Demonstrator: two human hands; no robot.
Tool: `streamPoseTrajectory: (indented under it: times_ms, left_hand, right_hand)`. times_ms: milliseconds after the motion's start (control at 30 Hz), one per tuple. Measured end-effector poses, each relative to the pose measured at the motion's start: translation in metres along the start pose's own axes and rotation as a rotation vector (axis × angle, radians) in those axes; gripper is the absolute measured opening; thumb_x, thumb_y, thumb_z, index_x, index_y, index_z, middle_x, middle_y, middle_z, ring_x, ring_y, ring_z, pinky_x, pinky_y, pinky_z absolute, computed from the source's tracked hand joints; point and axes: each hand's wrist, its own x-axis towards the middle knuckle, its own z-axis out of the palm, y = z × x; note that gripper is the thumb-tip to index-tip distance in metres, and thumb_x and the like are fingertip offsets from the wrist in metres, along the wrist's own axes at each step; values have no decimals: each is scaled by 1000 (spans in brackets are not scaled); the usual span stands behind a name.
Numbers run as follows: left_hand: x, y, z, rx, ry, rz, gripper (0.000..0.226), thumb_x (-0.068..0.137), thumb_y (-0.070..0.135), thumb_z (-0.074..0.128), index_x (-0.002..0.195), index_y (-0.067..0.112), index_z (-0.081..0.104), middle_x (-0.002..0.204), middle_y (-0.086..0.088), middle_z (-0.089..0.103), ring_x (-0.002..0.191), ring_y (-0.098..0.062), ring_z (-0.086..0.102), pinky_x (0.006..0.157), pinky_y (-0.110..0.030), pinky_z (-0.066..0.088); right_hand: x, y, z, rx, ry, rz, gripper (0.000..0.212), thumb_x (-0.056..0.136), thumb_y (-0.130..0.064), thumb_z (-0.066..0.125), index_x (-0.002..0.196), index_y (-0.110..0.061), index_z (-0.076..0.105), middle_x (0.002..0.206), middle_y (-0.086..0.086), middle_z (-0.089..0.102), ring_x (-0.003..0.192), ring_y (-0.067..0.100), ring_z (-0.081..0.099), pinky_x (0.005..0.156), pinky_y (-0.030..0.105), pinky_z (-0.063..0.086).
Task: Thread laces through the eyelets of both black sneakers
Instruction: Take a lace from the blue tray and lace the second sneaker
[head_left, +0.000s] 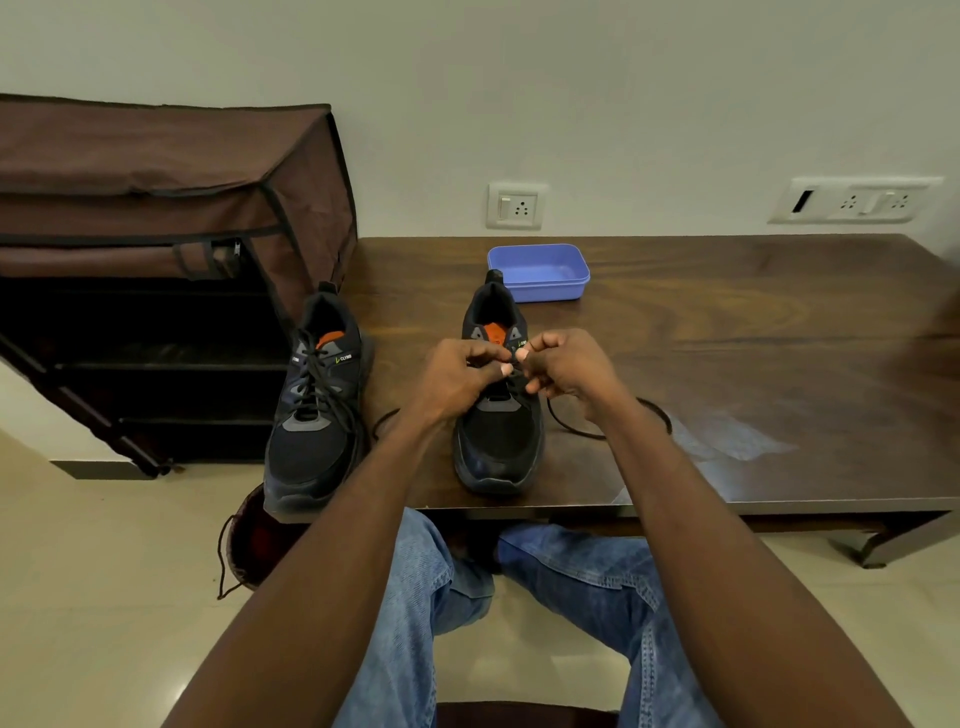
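Starting at the far left, a brown fabric shoe rack (156, 249) stood on the floor against the wall, and just beside it the laced sneaker (311, 410) sat on the tabletop (727, 364) edge, its toe toward me. Next came my left hand (457, 379), fingers curled and pinching the lace (571, 427) over the second sneaker (496, 441). My right hand (566, 371) pinched the same lace close against the left one, loose ends trailing on either side. Behind that shoe lay a blue tray (545, 273).
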Motion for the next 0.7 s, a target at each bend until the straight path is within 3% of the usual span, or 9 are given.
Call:
streamPoseTrajectory:
  times_ms: [133,233,300,433,600,700]
  left_hand:
    - [0,0,3,0,22,-10,10,90,12,70,95,21,71,96,2,70,96,-16,67,91,-33,56]
    - [0,0,6,71,94,40,16,91,13,69,86,27,65,88,9,65,85,-5,63,78,-21,52]
    - [2,-2,8,85,140,84,13,93,13,68,87,25,68,88,8,67,84,-4,64,77,-21,52]
    - [11,-12,15,164,242,138,8,92,14,69,97,14,75,98,0,68,94,-14,64,85,-35,55]
    - [22,-16,23,390,517,129,11,88,13,69,96,10,75,124,-5,49,121,-20,42,97,-23,31]
    - [25,-15,22,533,509,171,15,88,13,69,100,8,76,134,-12,47,128,-27,39,104,-33,33]
  right_hand:
    - [6,3,6,45,45,53,17,95,-16,66,103,-2,69,79,7,64,53,7,52,51,21,38]
    - [7,4,11,155,30,95,10,95,-14,65,99,-5,69,76,6,64,54,8,52,50,21,39]
    - [7,5,13,219,42,115,8,95,-14,65,98,-7,69,73,3,64,53,8,51,47,20,39]
    - [9,6,17,301,42,128,11,96,-17,64,97,-7,68,71,1,61,50,7,48,42,19,36]
    - [14,5,17,281,206,124,16,100,-18,56,87,-12,62,71,1,57,56,9,49,47,20,37]
    - [21,12,17,207,273,90,23,98,-12,56,75,-16,54,76,5,57,70,16,54,57,27,43]
